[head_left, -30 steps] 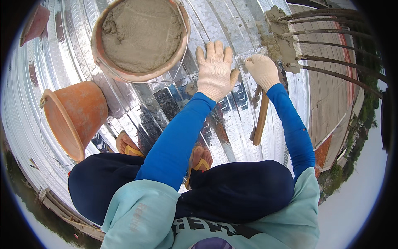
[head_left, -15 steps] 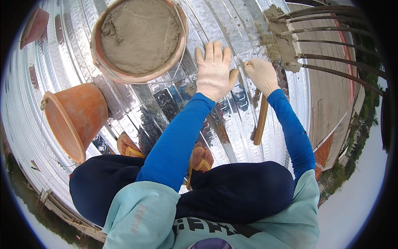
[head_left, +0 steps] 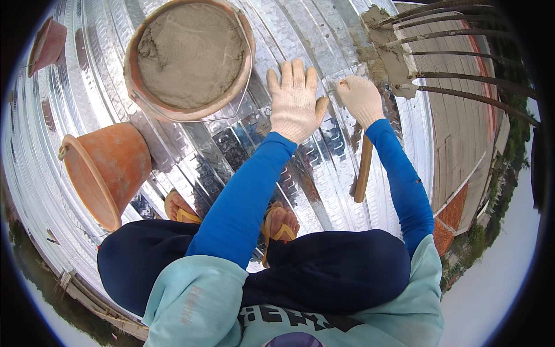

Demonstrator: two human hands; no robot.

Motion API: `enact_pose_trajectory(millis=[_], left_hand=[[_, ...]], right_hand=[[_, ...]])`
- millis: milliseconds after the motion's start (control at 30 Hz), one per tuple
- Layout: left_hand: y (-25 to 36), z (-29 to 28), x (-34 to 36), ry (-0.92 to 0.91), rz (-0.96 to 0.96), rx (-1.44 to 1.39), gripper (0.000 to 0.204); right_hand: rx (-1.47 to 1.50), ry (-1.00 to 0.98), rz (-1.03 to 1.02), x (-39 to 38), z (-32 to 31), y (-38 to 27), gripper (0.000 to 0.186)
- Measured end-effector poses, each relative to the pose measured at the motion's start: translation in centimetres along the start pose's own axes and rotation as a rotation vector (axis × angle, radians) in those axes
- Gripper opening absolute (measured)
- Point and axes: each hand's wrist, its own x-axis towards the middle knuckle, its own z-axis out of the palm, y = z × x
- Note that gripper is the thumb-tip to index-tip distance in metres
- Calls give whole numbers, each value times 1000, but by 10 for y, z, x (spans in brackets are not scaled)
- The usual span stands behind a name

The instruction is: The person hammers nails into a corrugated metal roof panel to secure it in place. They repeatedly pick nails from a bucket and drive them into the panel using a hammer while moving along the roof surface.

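The white-gloved left hand is spread over ribbed silver metal decking. Near the decking's right edge, a straight brown wooden handle is overlapped by the curled white-gloved right hand, contents indeterminable.

Ribbed metal decking supports a mortar-filled orange bucket, a second orange bucket on its side and a reddish bucket at far left, with a gray mortar patch near its right edge and two feet in yellow flip-flops.
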Motion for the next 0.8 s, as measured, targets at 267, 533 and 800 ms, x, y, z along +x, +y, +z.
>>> enact_pose_trajectory(millis=[267, 533, 800], left_hand=[[-5, 1, -1, -9, -2, 10, 77], [-3, -1, -1, -26, -5, 13, 76], [-2, 0, -3, -37, -1, -7, 76]], right_hand=[[59, 62, -24, -11, -8, -12, 41], [57, 48, 2, -10, -8, -15, 42], [83, 28, 19, -11, -7, -4, 51]])
